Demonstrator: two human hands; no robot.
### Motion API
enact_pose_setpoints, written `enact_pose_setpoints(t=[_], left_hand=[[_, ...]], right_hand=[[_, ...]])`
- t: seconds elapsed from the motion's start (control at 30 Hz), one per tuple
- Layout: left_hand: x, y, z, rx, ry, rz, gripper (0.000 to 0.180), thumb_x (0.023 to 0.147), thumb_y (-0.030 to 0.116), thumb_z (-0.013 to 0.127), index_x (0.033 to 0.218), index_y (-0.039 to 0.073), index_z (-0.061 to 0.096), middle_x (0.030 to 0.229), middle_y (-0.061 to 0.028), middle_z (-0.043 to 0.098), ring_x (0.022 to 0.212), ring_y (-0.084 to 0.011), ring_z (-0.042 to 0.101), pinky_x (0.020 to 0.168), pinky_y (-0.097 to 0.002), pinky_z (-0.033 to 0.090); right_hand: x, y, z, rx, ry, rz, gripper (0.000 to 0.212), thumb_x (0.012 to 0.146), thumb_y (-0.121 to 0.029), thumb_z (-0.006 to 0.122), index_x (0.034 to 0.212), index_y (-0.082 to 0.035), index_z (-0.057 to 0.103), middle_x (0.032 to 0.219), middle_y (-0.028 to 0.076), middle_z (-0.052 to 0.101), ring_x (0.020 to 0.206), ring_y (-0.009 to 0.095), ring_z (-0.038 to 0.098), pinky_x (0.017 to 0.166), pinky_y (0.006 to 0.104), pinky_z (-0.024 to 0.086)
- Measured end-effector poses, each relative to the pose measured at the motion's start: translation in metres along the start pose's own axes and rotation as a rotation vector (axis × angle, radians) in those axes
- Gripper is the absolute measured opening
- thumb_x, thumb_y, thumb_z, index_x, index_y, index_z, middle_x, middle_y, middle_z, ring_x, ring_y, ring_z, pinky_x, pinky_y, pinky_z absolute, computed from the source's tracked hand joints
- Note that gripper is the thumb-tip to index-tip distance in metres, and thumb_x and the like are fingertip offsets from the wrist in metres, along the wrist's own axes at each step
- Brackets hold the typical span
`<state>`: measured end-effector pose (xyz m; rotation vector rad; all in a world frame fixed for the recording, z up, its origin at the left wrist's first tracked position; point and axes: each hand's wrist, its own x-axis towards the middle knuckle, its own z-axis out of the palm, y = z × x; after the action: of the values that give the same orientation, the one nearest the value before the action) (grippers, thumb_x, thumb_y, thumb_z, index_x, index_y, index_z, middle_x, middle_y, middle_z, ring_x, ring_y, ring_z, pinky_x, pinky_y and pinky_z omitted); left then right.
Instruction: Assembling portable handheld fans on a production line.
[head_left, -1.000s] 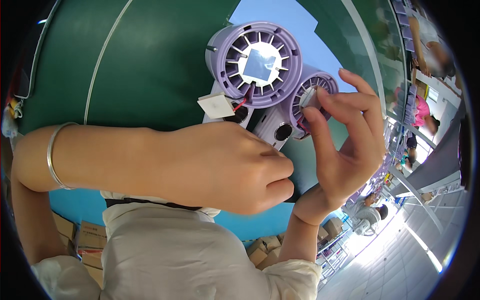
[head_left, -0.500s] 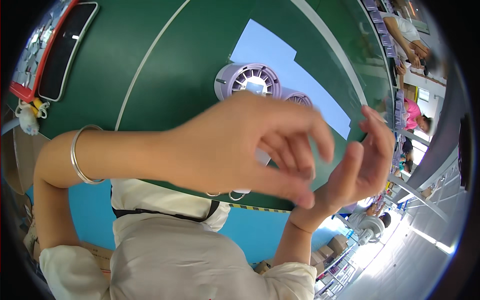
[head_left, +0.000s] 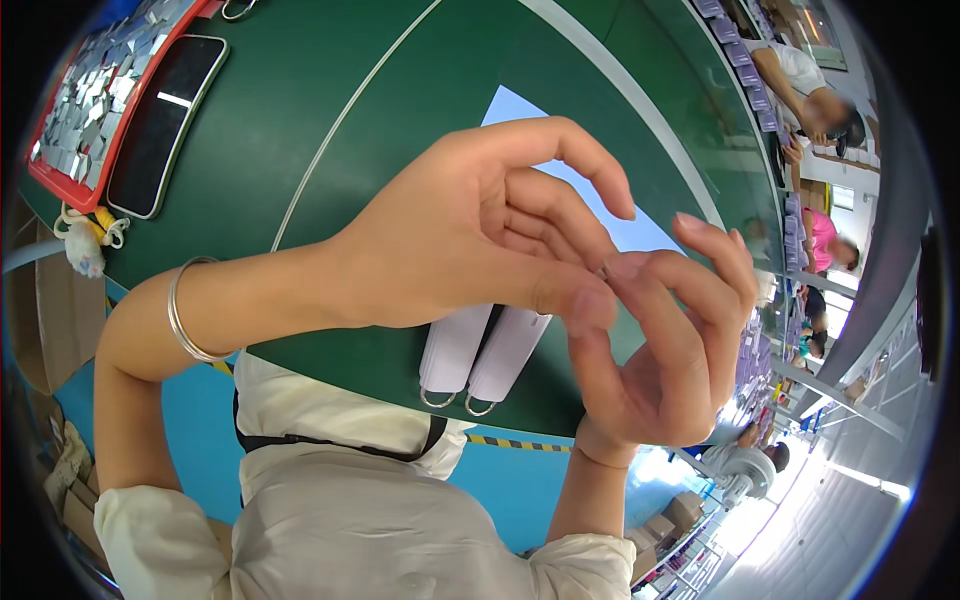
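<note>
Pretty much pulled right hand (head_left: 680, 360) off the smaller fan (head_left: 508, 355), toward the tabletop's (head_left: 370, 358) near edge, now bumping fingertips (head_left: 628, 264) with left hand (head_left: 440, 240).

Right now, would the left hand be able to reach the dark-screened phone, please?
Probably yes: I see nothing blocking the green table between the left hand and the phone, though that hand is busy close beside the right hand.

— What's underfoot?
— A bright blue floor (head_left: 185, 420), with black-and-yellow striped tape (head_left: 520, 443) showing by the near edge of the green desk (head_left: 270, 110).
— And to the lower right?
— Cardboard boxes (head_left: 685, 510) near a metal rack (head_left: 690, 575), strong white glare, and a pale ceiling (head_left: 830, 540) with a lit strip light (head_left: 868, 482).
— Any windows?
— A bright window (head_left: 842, 200), far right.
</note>
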<state>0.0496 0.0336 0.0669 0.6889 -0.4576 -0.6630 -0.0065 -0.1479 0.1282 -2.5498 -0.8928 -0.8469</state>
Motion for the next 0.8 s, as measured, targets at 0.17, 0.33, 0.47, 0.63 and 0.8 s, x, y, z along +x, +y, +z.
enact_pose_setpoints(t=[0.17,0.33,0.47,0.63,0.8], left_hand=[[-0.004,0.003,0.002,0.066,0.072,-0.086,0.054,0.084,-0.001,0.077,0.129,-0.001,0.048,0.105,-0.011,0.07,0.101,-0.0158,0.068,0.088,-0.0287,0.055],[-0.015,0.008,-0.029,1.274,0.091,0.435,0.08,0.072,0.026,0.088,0.138,0.005,0.048,0.131,-0.0105,0.058,0.12,-0.0238,0.056,0.098,-0.0384,0.046],[-0.012,-0.027,-0.034,1.223,0.141,0.342,0.079,0.072,0.024,0.086,0.139,0.006,0.048,0.137,-0.0131,0.051,0.13,-0.0354,0.047,0.11,-0.0457,0.037],[-0.016,-0.043,-0.036,1.178,0.167,0.255,0.073,0.074,0.018,0.081,0.138,0.006,0.048,0.136,-0.0127,0.053,0.128,-0.0334,0.049,0.109,-0.0448,0.038],[-0.014,-0.048,-0.035,1.138,0.193,0.291,0.068,0.075,0.013,0.078,0.137,0.007,0.049,0.134,-0.0119,0.055,0.124,-0.0318,0.052,0.107,-0.0429,0.039]], right_hand=[[-0.001,0.007,0.007,-0.061,-0.043,-0.03,0.03,0.064,-0.006,0.077,0.093,-0.002,0.071,0.09,0.009,0.07,0.103,0.036,0.065,0.1,0.0576,0.044],[-0.001,0.031,0.017,0.123,-0.058,0.043,0.031,0.065,-0.006,0.079,0.093,0.003,0.068,0.092,0.011,0.068,0.104,0.038,0.065,0.099,0.0534,0.045],[-0.001,0.031,0.032,0.135,-0.236,0.123,0.031,0.063,-0.004,0.08,0.093,-0.002,0.07,0.092,0.009,0.068,0.111,0.037,0.064,0.107,0.0543,0.038],[0.0,0.027,0.041,0.116,-0.33,0.091,0.03,0.063,-0.005,0.08,0.092,-0.004,0.071,0.091,0.007,0.069,0.111,0.036,0.065,0.109,0.0552,0.036],[0.0,0.023,0.046,0.063,-0.346,0.082,0.03,0.061,-0.004,0.08,0.09,-0.004,0.071,0.091,0.006,0.07,0.11,0.035,0.065,0.11,0.0558,0.036]])
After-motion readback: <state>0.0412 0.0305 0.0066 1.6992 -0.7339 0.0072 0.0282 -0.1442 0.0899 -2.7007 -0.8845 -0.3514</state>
